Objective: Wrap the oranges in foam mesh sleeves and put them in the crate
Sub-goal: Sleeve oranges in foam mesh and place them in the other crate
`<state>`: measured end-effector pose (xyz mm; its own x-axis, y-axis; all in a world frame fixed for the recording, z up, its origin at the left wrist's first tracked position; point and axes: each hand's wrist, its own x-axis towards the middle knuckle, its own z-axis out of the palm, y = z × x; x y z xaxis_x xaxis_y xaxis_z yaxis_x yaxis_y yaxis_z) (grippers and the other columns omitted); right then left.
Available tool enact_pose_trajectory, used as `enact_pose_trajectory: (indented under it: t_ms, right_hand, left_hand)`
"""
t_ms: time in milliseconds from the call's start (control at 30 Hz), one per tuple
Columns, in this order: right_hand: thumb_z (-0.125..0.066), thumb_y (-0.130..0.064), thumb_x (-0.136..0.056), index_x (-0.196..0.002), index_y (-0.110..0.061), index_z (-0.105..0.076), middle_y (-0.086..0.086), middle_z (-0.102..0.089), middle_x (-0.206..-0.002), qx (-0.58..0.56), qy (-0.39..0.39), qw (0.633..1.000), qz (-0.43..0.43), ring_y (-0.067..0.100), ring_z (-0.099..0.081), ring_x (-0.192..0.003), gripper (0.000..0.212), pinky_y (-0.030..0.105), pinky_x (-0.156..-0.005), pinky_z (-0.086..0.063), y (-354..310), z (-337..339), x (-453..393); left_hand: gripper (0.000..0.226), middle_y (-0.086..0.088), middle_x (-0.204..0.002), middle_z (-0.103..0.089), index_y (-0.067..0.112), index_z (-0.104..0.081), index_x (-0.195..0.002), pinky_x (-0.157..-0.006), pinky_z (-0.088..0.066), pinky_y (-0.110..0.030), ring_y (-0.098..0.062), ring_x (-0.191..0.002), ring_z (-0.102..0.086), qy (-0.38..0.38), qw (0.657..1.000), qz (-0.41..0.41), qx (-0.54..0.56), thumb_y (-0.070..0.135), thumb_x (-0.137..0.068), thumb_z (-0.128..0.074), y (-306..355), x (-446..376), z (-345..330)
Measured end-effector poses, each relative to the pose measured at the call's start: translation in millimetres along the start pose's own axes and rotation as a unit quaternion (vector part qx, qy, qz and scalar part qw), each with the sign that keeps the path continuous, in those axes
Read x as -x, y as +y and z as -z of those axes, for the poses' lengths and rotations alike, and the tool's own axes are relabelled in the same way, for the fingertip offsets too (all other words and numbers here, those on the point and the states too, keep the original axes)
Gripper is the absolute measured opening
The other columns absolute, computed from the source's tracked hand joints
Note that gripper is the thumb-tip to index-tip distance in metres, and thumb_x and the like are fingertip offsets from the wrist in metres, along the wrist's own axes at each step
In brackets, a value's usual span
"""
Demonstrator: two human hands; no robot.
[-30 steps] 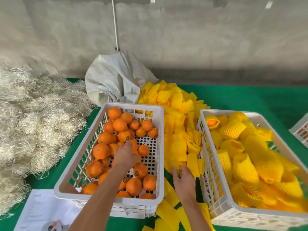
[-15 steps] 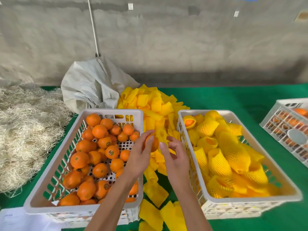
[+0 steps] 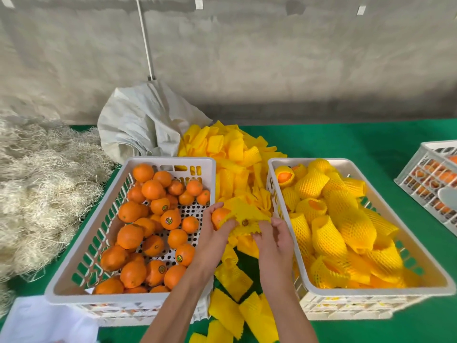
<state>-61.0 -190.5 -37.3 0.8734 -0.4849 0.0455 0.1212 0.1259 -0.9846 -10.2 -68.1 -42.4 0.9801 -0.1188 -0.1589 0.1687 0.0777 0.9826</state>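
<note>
I am looking down at two bare arms reaching out over a green table [image 3: 346, 144]. Closest to me, loose yellow sleeves [image 3: 230, 310] are lying flat on the green cloth between two white crates. Just past them the left hand [image 3: 212, 241] is curling its fingers around an orange [image 3: 218, 216] and holding it up in the gap between the crates. The right hand [image 3: 277, 241] is pinching the edge of a yellow foam sleeve [image 3: 243, 216] with bent fingers, and that sleeve is lying partly over the orange, so some of the fruit is showing on the left side. The left crate [image 3: 74, 263] is holding many bare oranges [image 3: 138, 219], some with small stickers. The right crate [image 3: 376, 290] is holding wrapped oranges [image 3: 346, 219] in yellow mesh. Farther back a big pile of sleeves [image 3: 230, 149] is sitting between the crates, with a gray sack [image 3: 143, 122] beside it. Pale straw [image 3: 39, 184] is heaping up on the far left, and another crate [image 3: 430, 179] is peeking in at the right edge.
</note>
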Motion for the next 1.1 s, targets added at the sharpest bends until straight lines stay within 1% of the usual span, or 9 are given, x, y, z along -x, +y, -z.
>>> enact_pose_trajectory:
  t_ms: [100,167,300,467,533,600,700,1000,1100]
  right_hand:
    - [-0.058,-0.01,-0.102,-0.099,-0.002,-0.061,0.023,-0.067,-0.104,-0.047,-0.02,0.998,-0.042,0.033,-0.067,-0.1,0.009,0.034,-0.09,-0.06,0,5,-3]
    - [-0.058,-0.006,-0.101,-0.097,0.003,-0.059,0.029,-0.066,-0.107,-0.079,-0.046,0.994,-0.068,0.039,-0.068,-0.102,0.01,0.037,-0.089,-0.061,-1,5,-4]
    - [-0.058,0.0,-0.098,-0.107,0.001,-0.06,0.019,-0.074,-0.115,-0.254,-0.092,0.947,-0.175,0.033,-0.071,-0.114,0.009,0.037,-0.091,-0.06,-5,-2,1]
    - [-0.057,-0.012,-0.093,-0.124,-0.005,-0.066,0.02,-0.068,-0.131,-0.345,-0.109,0.892,-0.27,0.032,-0.063,-0.123,0.033,0.046,-0.112,-0.045,-7,-1,3]
    - [-0.058,-0.015,-0.095,-0.126,-0.005,-0.064,0.018,-0.07,-0.129,-0.302,-0.103,0.911,-0.26,0.032,-0.067,-0.121,0.033,0.047,-0.108,-0.048,-8,3,1]
    - [-0.06,-0.016,-0.098,-0.127,-0.003,-0.061,0.016,-0.072,-0.125,-0.265,-0.069,0.928,-0.251,0.029,-0.071,-0.115,0.031,0.046,-0.1,-0.055,-9,6,-5]
    - [-0.062,-0.02,-0.1,-0.13,-0.004,-0.059,0.015,-0.073,-0.124,-0.244,-0.022,0.935,-0.255,0.032,-0.07,-0.116,0.033,0.048,-0.097,-0.056,-11,8,-10]
    - [-0.058,-0.023,-0.103,-0.141,-0.011,-0.055,0.013,-0.066,-0.137,-0.256,0.005,0.923,-0.288,0.031,-0.063,-0.125,0.04,0.049,-0.108,-0.049,-5,15,-17]
    - [-0.057,-0.022,-0.104,-0.147,-0.011,-0.05,0.014,-0.065,-0.135,-0.276,-0.001,0.898,-0.344,0.028,-0.063,-0.121,0.045,0.04,-0.091,-0.055,-5,13,-18]
  left_hand:
    - [0.061,0.013,-0.117,-0.068,0.048,-0.049,-0.132,-0.078,-0.058,-0.028,-0.012,-0.102,-0.071,0.015,1.0,0.014,0.009,0.052,-0.074,-0.067,-5,-3,1]
    - [0.038,0.006,-0.117,-0.071,0.041,-0.054,-0.131,-0.083,-0.058,-0.036,-0.017,-0.101,-0.072,0.043,0.997,0.022,0.056,0.043,-0.093,-0.06,-6,-8,-4]
    - [0.025,-0.007,-0.115,-0.075,0.026,-0.069,-0.122,-0.082,-0.059,-0.031,-0.019,-0.104,-0.074,0.034,0.99,0.058,0.127,0.029,-0.107,-0.049,-11,-11,-11]
    - [0.048,-0.011,-0.152,-0.053,0.02,-0.057,-0.146,-0.118,-0.039,-0.052,-0.029,-0.142,-0.048,0.077,0.994,0.072,0.041,0.039,-0.104,-0.043,-20,7,-14]
    - [0.04,-0.017,-0.144,-0.056,0.005,-0.052,-0.146,-0.105,-0.051,-0.027,-0.028,-0.129,-0.057,0.072,0.996,0.053,0.016,0.02,-0.11,-0.044,-31,13,-8]
    - [0.028,-0.014,-0.113,-0.063,-0.008,-0.053,-0.133,-0.067,-0.049,-0.004,-0.017,-0.096,-0.066,0.059,0.994,0.057,0.073,0.001,-0.108,-0.046,-32,21,-3]
    - [0.025,-0.019,-0.084,-0.059,-0.005,-0.061,-0.108,-0.052,-0.049,-0.019,-0.015,-0.062,-0.061,0.067,0.994,0.056,0.063,0.003,-0.108,-0.038,-15,26,-10]
    - [0.044,-0.025,-0.117,-0.069,0.003,-0.067,-0.126,-0.069,-0.05,-0.039,-0.034,-0.093,-0.061,-0.065,0.96,0.117,0.247,0.031,-0.094,-0.054,-11,40,4]
    - [0.045,-0.024,-0.106,-0.069,0.002,-0.07,-0.118,-0.058,-0.046,-0.033,-0.027,-0.083,-0.065,-0.081,0.955,0.119,0.26,0.035,-0.089,-0.063,-12,45,10]
